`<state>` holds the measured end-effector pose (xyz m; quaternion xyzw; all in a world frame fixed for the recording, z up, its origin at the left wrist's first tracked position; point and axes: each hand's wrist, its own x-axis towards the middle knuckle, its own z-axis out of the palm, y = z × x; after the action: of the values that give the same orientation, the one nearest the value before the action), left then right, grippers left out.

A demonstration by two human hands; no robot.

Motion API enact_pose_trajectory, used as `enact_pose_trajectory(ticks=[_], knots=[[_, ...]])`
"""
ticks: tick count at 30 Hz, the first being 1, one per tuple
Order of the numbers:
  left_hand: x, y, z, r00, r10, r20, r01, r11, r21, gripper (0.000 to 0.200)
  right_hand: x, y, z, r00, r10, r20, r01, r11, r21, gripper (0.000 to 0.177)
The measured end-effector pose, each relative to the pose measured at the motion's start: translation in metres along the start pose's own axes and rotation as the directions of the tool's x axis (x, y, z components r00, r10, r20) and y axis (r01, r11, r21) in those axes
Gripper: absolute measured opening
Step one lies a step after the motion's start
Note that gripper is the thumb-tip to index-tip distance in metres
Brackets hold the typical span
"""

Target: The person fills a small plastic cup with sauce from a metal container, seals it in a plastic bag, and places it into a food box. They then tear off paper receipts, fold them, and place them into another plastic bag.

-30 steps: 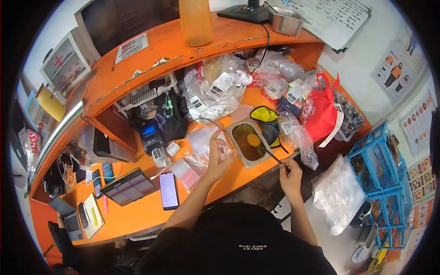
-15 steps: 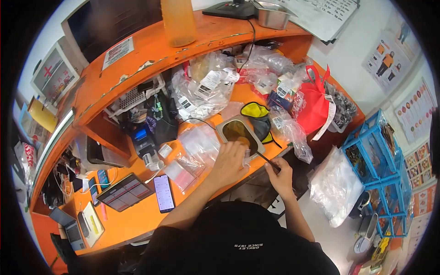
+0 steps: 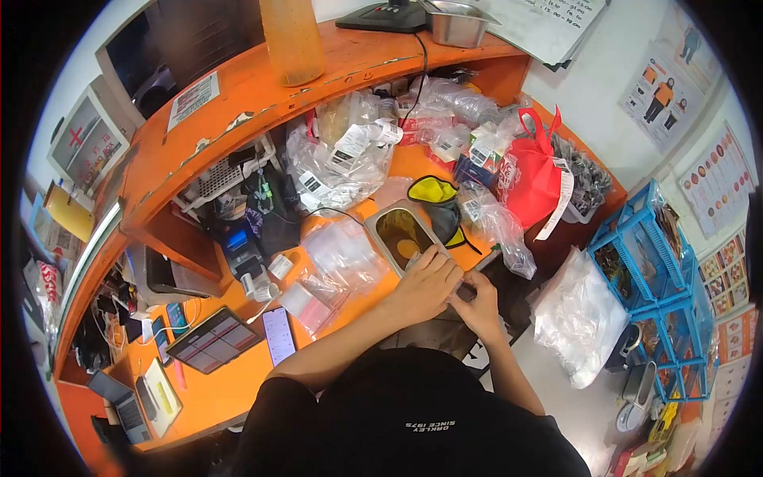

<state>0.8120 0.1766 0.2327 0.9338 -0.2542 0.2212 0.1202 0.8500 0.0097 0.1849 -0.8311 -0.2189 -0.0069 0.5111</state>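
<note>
A steel container (image 3: 370, 225) holding dark brown sauce stands at the counter's near edge. In it lies the round, sauce-covered bowl of a ladle (image 3: 408, 248). My left hand (image 3: 429, 280) is closed over the container's near right corner, fingers bent down; what it grips is hidden. Close beside it, my right hand (image 3: 479, 306) is closed with thumb and fingers pinched on the dark end of the ladle's handle, most of which is covered by my left hand. A black and yellow cloth item (image 3: 439, 208) lies right against the container's far side.
Clear plastic bags (image 3: 343, 253) and a phone (image 3: 280, 337) lie left of the container, with a tablet (image 3: 216, 343) farther left. Behind are filled plastic bags (image 3: 338, 163) and a red bag (image 3: 528, 179). Blue baskets (image 3: 648, 262) stand at the right.
My left hand has moved right and slightly down toward my right hand, uncovering the ladle's bowl. The handle, plain to see before, is now mostly hidden. The view has shifted slightly.
</note>
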Motion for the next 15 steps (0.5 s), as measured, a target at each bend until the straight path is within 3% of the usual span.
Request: enact_pose_trajectory(ticks=[8,11,13,15], knots=[[-0.008,0.0,-0.009,0.998,-0.031,0.058,0.033,0.999,-0.032,0.042,0.002,-0.001,0.003,1.0,0.008,-0.003,-0.008,0.999,-0.036,0.039],[-0.02,-0.004,-0.02,0.987,-0.152,0.056,0.153,0.988,-0.026,0.043,0.001,-0.004,0.003,0.999,-0.018,-0.038,0.017,0.999,-0.031,0.035],[-0.034,-0.013,-0.033,0.941,-0.323,-0.104,0.312,0.944,-0.112,0.043,0.002,-0.007,0.003,0.998,-0.033,-0.057,0.033,0.999,-0.015,0.032],[-0.048,-0.025,-0.034,0.907,-0.393,-0.148,0.367,0.913,-0.176,0.042,0.004,-0.008,0.003,0.998,0.022,-0.054,-0.021,1.0,0.012,0.025]])
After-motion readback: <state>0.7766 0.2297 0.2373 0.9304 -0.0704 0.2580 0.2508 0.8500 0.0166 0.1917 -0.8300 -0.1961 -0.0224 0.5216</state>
